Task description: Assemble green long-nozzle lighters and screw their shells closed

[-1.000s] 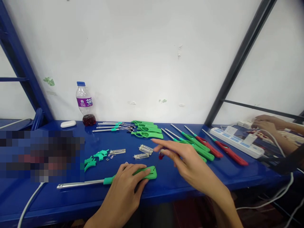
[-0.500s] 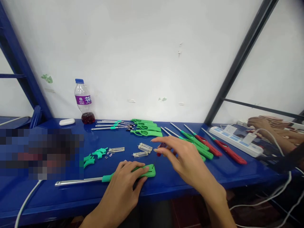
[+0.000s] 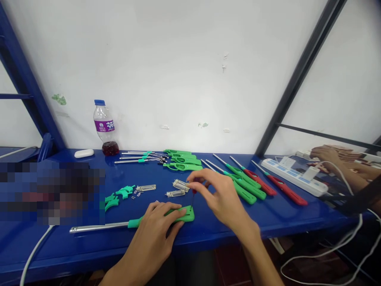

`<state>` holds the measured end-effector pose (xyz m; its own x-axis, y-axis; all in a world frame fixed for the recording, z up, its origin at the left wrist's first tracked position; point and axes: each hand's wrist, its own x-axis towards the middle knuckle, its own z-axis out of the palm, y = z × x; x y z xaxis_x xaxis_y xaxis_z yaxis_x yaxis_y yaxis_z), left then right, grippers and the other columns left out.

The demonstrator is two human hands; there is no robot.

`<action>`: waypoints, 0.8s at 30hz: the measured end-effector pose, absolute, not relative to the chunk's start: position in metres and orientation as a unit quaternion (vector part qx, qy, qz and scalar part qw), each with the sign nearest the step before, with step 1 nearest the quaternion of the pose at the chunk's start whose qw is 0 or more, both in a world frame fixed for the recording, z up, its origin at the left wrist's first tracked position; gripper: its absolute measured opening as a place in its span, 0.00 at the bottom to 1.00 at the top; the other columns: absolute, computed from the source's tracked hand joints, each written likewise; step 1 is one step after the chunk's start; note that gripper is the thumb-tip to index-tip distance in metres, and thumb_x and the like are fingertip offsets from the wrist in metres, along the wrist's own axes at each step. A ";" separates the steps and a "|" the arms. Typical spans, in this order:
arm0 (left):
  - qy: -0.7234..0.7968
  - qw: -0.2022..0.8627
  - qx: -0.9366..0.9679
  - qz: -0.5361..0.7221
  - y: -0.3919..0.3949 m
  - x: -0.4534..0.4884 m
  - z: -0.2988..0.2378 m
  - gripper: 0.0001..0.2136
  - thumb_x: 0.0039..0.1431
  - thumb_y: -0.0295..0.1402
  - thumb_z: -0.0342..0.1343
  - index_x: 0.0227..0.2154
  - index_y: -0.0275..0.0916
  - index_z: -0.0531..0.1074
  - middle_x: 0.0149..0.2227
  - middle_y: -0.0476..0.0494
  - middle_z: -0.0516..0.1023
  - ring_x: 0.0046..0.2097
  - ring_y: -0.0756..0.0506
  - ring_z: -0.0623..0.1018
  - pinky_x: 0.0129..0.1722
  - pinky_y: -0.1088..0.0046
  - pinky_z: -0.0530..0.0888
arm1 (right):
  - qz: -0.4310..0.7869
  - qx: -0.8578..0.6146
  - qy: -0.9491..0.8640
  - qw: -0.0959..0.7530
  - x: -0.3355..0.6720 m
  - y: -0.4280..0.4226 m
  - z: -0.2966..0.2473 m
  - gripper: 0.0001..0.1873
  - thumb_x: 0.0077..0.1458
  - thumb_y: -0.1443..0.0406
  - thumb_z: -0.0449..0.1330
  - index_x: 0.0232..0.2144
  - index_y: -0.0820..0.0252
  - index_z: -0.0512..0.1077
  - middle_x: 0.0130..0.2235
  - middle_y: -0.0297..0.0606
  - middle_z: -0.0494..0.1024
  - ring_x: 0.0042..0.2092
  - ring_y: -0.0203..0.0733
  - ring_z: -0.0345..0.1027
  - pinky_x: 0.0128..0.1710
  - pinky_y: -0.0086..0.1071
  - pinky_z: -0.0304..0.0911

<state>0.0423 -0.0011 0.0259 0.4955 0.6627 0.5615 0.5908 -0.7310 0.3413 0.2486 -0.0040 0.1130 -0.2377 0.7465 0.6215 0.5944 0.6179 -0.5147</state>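
Observation:
My left hand lies flat on the green handle of a long lighter, pinning it to the blue bench; its metal tube points left. My right hand hovers just above the handle's right end, thumb and forefinger pinched on a small red part with a thin dark pin hanging down toward the handle. Two clear metal-capped inserts lie just behind the fingers.
Green and red finished lighters lie in a row to the right, green shells and metal tubes behind, teal triggers to the left. A bottle stands at the wall. A power strip and another person's hands are at the far right.
My right hand picked up the small red part from the bench and moved left with it, down toward the right end of the green handle. My left hand stayed put.

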 end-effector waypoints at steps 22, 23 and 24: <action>0.358 0.038 0.862 0.357 0.000 0.042 0.021 0.14 0.71 0.27 0.54 0.51 0.48 0.80 0.48 0.45 0.84 0.45 0.39 0.81 0.48 0.56 0.74 | 0.013 -0.465 -0.792 0.395 0.248 -0.012 0.120 0.10 0.71 0.60 0.60 0.50 0.50 0.80 0.40 0.37 0.81 0.38 0.43 0.76 0.40 0.36 0.71; 0.357 0.040 0.862 0.357 -0.001 0.042 0.021 0.14 0.71 0.27 0.54 0.51 0.48 0.80 0.48 0.45 0.83 0.46 0.39 0.81 0.49 0.56 0.73 | -0.010 -0.478 -0.784 0.396 0.248 -0.012 0.120 0.10 0.71 0.59 0.61 0.49 0.50 0.81 0.40 0.38 0.81 0.38 0.43 0.76 0.39 0.36 0.71; 0.358 0.042 0.862 0.357 -0.001 0.042 0.022 0.14 0.71 0.27 0.54 0.51 0.49 0.80 0.48 0.46 0.83 0.46 0.39 0.81 0.49 0.56 0.73 | -0.017 -0.480 -0.782 0.396 0.250 -0.012 0.121 0.11 0.71 0.58 0.60 0.49 0.50 0.81 0.42 0.39 0.81 0.39 0.44 0.76 0.41 0.36 0.71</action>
